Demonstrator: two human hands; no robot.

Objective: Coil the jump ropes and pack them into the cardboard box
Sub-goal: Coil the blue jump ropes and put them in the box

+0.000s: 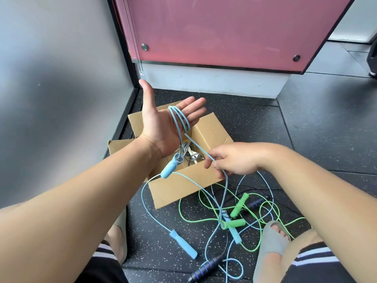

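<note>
My left hand (163, 123) is held palm up above the cardboard box (183, 186), fingers straight, with a light blue jump rope (180, 119) looped a few times round the fingers. One blue handle (170, 169) of that rope hangs below my left wrist. My right hand (234, 160) pinches the same blue cord just right of the box, and the cord drops from it to the floor. Inside the box lies a coiled grey rope (188, 152). On the floor lie a green rope (238, 207), a dark rope's handle (206, 268) and another blue handle (183, 244).
The box stands open on a speckled dark floor in a corner, with a grey wall on the left and a pink panel (224, 33) behind. My feet in grey sandals (269, 246) flank the tangle of ropes.
</note>
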